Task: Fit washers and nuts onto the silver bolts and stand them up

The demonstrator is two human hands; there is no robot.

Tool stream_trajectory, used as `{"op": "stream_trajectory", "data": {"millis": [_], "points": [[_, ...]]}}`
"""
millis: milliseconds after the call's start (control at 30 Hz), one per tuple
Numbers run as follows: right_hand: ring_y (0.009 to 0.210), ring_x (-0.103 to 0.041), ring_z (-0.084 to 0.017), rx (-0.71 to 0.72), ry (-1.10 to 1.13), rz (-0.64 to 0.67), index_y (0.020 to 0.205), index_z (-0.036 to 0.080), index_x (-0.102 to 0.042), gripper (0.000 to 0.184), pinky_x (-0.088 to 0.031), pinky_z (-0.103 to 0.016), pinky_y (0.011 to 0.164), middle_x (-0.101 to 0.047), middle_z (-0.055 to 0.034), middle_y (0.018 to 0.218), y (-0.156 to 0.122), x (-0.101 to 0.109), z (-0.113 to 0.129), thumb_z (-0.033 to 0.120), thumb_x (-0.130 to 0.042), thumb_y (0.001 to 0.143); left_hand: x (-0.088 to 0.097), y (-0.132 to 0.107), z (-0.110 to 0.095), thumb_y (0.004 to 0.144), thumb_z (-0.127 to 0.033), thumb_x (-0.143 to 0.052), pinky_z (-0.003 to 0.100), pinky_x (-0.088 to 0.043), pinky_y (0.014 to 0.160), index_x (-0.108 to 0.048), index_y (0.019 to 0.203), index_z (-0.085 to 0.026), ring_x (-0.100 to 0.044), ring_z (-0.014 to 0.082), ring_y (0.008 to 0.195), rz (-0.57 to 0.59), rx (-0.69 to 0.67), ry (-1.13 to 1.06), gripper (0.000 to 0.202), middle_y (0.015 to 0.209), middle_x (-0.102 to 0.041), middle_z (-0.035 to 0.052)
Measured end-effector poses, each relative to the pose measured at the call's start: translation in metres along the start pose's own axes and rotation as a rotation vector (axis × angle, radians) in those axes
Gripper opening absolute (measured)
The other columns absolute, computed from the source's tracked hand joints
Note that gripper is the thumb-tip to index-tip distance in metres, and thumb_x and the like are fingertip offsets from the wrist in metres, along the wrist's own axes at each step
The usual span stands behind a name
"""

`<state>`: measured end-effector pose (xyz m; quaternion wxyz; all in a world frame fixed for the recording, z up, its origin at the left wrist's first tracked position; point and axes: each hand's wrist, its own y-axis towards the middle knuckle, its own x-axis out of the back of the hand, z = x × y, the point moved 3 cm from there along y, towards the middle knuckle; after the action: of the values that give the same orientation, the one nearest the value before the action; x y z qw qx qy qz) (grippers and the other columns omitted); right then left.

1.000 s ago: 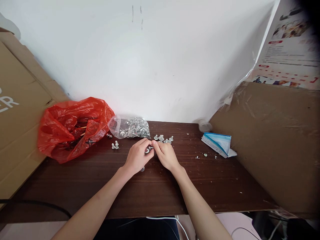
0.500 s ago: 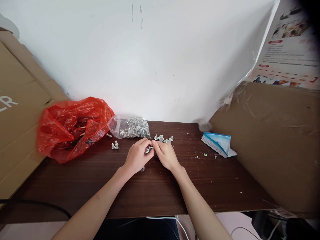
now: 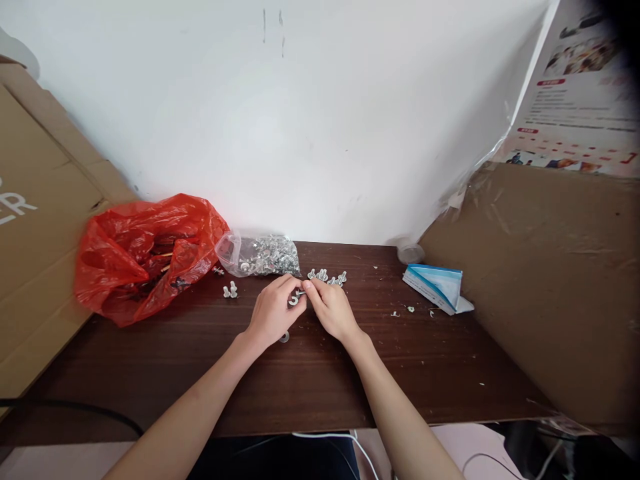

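Observation:
My left hand (image 3: 273,312) and my right hand (image 3: 331,308) meet at the middle of a dark wooden table (image 3: 310,387). Both pinch a small metal screw with a washer (image 3: 296,298) between their fingertips. Just beyond the fingers stands a cluster of several upright screws (image 3: 327,276). Two more screws (image 3: 230,291) stand to the left. A small metal washer (image 3: 285,337) lies under my left wrist. A clear plastic bag of screws (image 3: 260,255) lies against the wall.
A red plastic bag (image 3: 145,253) with dark contents sits at the left. A blue and white packet (image 3: 437,285) lies at the right, a small white cap (image 3: 410,253) behind it. Cardboard sheets (image 3: 545,280) flank both sides. Cables (image 3: 330,440) hang below the front edge.
Both hands stay pinched together on the screw; the fingertips have shifted only slightly.

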<state>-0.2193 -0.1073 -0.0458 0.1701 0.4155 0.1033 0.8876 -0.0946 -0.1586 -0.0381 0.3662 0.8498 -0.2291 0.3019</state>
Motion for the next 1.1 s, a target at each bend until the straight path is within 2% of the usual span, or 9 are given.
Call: {"op": "stream_trajectory", "data": {"millis": [267,567,1100], "points": [[0.060,-0.052,-0.012,-0.018,0.184,-0.071,0.091,0.020,-0.054,0.032,-0.036,-0.021,0.059,-0.060,0.0016,0.069,-0.0012,0.0038,0.0012,0.048,-0.039,0.093,0.0025,0.0019,0.0042,0.083,-0.017,-0.054,0.019,-0.037,0.057,-0.056,0.081,-0.018,-0.046,0.0091,0.061,-0.058,0.041,-0.028,0.003,0.073,-0.051,-0.0018],[0.058,-0.051,-0.012,0.027,0.121,-0.063,0.089,0.020,-0.057,0.021,-0.037,-0.022,0.059,-0.059,0.0021,0.067,0.0002,0.0013,0.0035,0.039,-0.047,0.090,0.0021,0.0012,0.0049,0.084,-0.018,-0.053,0.020,-0.039,0.057,-0.058,0.084,-0.018,-0.046,0.0096,0.061,-0.047,0.058,0.003,0.005,0.074,-0.052,-0.0011],[0.058,-0.052,-0.012,0.011,0.053,-0.005,0.091,0.021,-0.058,0.028,-0.036,-0.022,0.059,-0.060,0.0023,0.067,-0.0002,-0.0014,0.0012,0.044,-0.043,0.092,0.0041,0.0007,0.0062,0.083,-0.016,-0.054,0.020,-0.041,0.059,-0.059,0.085,-0.019,-0.048,0.0096,0.064,-0.073,0.082,-0.019,0.007,0.081,-0.054,-0.0005]]}}
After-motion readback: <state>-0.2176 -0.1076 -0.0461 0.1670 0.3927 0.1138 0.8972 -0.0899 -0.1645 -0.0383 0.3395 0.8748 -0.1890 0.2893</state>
